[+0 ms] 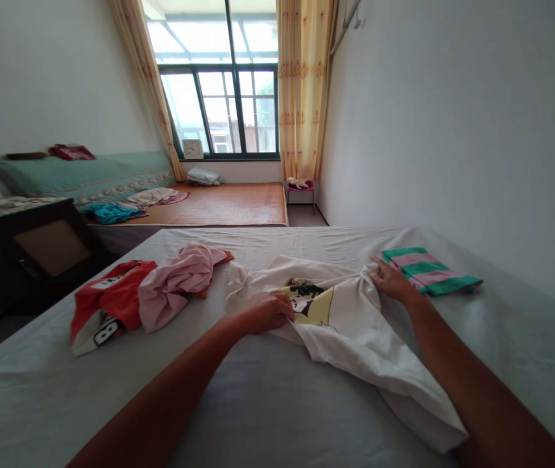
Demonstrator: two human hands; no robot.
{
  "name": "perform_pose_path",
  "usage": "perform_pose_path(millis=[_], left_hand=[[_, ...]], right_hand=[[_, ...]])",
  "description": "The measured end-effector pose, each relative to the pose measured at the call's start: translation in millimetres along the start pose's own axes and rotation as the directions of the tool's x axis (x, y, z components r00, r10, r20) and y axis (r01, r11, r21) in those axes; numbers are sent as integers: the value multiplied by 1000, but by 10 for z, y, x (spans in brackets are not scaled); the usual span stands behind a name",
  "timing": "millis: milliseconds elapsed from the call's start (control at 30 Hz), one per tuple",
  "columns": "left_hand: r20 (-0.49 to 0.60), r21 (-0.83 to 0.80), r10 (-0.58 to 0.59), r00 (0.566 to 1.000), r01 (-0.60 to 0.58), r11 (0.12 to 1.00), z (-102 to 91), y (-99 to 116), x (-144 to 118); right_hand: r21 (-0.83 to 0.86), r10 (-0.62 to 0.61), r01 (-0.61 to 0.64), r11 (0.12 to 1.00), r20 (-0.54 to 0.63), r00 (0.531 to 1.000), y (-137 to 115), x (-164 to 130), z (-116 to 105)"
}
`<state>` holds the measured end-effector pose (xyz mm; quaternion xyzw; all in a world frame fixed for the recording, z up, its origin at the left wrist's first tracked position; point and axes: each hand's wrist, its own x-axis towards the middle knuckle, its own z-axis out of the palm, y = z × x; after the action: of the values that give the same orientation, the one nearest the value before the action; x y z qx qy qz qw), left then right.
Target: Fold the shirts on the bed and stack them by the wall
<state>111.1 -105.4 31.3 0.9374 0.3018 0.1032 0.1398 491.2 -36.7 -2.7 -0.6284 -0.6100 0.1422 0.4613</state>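
A white T-shirt (355, 338) with a yellow and black cartoon print lies rumpled on the grey-sheeted bed (258, 403). My left hand (270, 312) is closed on the shirt's near edge, beside the print. At the shirt's far right part, my right hand (388, 279) pinches a bunched fold of the cloth. Just beyond that hand rests a folded green and pink striped garment (428, 270). To the left lie a crumpled pink garment (175, 286) and a red garment (121, 292) with white and black lettering, touching each other.
A dark cabinet (34, 247) stands at the left. Behind the bed is a second bed with a brown mat (229, 201), holding a blue cloth (114, 213). A small stool (301, 188) stands by the curtain (304, 91). The white wall (453, 130) runs along the right.
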Motion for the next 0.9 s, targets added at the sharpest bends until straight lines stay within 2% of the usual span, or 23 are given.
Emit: perform_pose_path(millis=[67,100,167,233,267,300,333,367,400,433,467,500,533,567,600,667,767,900], left_hand=[[-136,94,-142,980,156,983,-107,-161,-55],[-242,135,-233,942,271,953,-180,-276,-112],[-456,171,-395,798,514,841,-336,-533,-269],[-550,179,-479,684,657,732,-475,-738,-434],[-570,178,-495,657,686,706,-527,-790,-496],[-567,169,-503,652,691,703,-565,-797,-534],[-537,149,-508,673,669,728,-584,-755,-544],[-469,114,-504,725,616,780,-585,-669,-527],[-360,63,-474,803,528,847,-567,-547,-486],[-220,-3,-408,886,417,909,-529,-403,-427],[-58,-81,-281,958,276,958,-473,-251,-360],[68,-143,-128,989,137,980,-404,-107,-291],[160,-176,6,987,22,984,-325,17,-227],[209,-183,91,974,-53,982,-244,112,-173],[222,-170,131,966,-93,981,-166,175,-130],[187,-131,118,975,-94,987,-40,211,-77],[84,-93,51,995,-43,995,49,157,-52],[30,-64,-31,999,33,997,13,146,-52]], right_hand=[[92,30,-44,995,143,989,-7,-35,-40],[148,35,-72,986,240,970,-43,-55,-70],[242,21,-145,959,453,891,-144,-89,-141],[290,-20,-194,937,600,800,-240,-113,-202],[292,-40,-191,937,633,773,-273,-122,-219],[286,-56,-174,942,648,760,-296,-131,-225],[278,-68,-153,948,649,758,-308,-140,-221],[272,-71,-141,952,644,761,-311,-149,-209],[271,-68,-143,952,641,764,-308,-155,-192],[277,-56,-156,948,629,775,-301,-159,-175],[288,-38,-174,942,605,795,-290,-158,-159],[305,-17,-188,934,561,828,-277,-150,-147],[329,5,-195,924,499,866,-262,-135,-140],[364,23,-193,911,423,906,-245,-112,-137],[412,39,-181,893,329,943,-228,-83,-138],[521,77,-128,844,119,990,-190,-13,-148],[618,130,-36,785,-108,986,-138,77,-162],[620,167,-45,783,-139,976,-164,78,-145]])
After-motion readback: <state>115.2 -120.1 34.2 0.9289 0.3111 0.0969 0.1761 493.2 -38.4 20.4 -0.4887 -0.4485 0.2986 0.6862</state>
